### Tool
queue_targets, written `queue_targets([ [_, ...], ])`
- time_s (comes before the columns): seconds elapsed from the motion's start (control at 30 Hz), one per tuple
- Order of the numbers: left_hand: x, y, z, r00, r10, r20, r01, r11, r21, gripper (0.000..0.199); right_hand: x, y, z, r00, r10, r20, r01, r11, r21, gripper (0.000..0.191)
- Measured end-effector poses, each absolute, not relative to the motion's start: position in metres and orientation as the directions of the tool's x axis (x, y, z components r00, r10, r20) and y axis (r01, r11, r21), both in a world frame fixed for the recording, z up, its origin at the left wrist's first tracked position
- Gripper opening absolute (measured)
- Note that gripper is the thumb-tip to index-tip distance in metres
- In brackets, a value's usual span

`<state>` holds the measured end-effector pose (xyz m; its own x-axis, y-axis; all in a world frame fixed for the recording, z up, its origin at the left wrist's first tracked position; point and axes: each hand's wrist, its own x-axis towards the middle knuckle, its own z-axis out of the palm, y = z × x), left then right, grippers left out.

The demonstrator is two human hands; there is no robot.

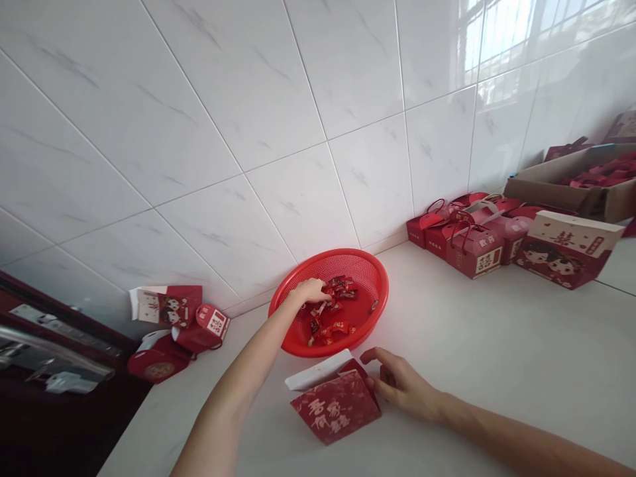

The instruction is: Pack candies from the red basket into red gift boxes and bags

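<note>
A round red plastic basket stands against the tiled wall, with several red-wrapped candies inside. My left hand reaches over the basket's left rim, its fingers down at the candies; whether it grips one is hidden. In front of the basket, an open red box with pale lettering rests tilted on the white table, its white flap raised. My right hand is at the box's right side, fingers curved and apart, the fingertips close to its edge.
Several red and pink boxes stand along the wall at right, beside a cardboard carton of red items. More red boxes sit at the white table's left edge, near a dark door with a metal handle.
</note>
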<state>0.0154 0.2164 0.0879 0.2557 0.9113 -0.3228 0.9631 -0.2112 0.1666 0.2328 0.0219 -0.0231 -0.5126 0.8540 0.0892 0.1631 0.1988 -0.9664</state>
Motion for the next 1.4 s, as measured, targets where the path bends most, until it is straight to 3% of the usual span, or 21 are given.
queue_targets([
  [0.13,0.016,0.216,0.081,0.264,0.873,-0.41,0.96,-0.195,0.203,0.023,0.233,0.021,-0.022,-0.511,0.855,0.086,0.17,0.198,-0.965,0.03],
  [0.27,0.016,0.213,0.079,0.359,0.815,-0.455,0.912,-0.202,0.358,0.029,0.233,0.022,-0.024,-0.514,0.853,0.087,0.181,0.207,-0.961,0.03],
  [0.4,0.015,0.209,0.087,0.459,0.759,-0.462,0.839,-0.199,0.506,0.039,0.233,0.022,-0.026,-0.517,0.851,0.092,0.18,0.214,-0.96,0.03],
  [0.53,0.008,0.21,0.092,0.477,0.769,-0.426,0.808,-0.193,0.557,0.058,0.233,0.023,-0.028,-0.515,0.851,0.104,0.181,0.227,-0.957,0.031],
  [0.7,-0.004,0.211,0.089,0.396,0.834,-0.385,0.843,-0.164,0.512,0.073,0.233,0.023,-0.025,-0.526,0.846,0.092,0.176,0.213,-0.961,0.03],
  [0.9,-0.009,0.211,0.087,0.35,0.867,-0.356,0.906,-0.218,0.362,0.044,0.234,0.022,-0.021,-0.522,0.849,0.083,0.191,0.211,-0.959,0.03],
  [1.13,0.012,0.214,0.08,0.392,0.842,-0.372,0.915,-0.313,0.255,0.046,0.233,0.022,-0.023,-0.518,0.852,0.075,0.196,0.204,-0.959,0.032],
  [1.4,0.021,0.208,0.084,0.452,0.798,-0.399,0.886,-0.351,0.303,0.034,0.234,0.022,-0.023,-0.521,0.85,0.08,0.192,0.208,-0.959,0.031],
])
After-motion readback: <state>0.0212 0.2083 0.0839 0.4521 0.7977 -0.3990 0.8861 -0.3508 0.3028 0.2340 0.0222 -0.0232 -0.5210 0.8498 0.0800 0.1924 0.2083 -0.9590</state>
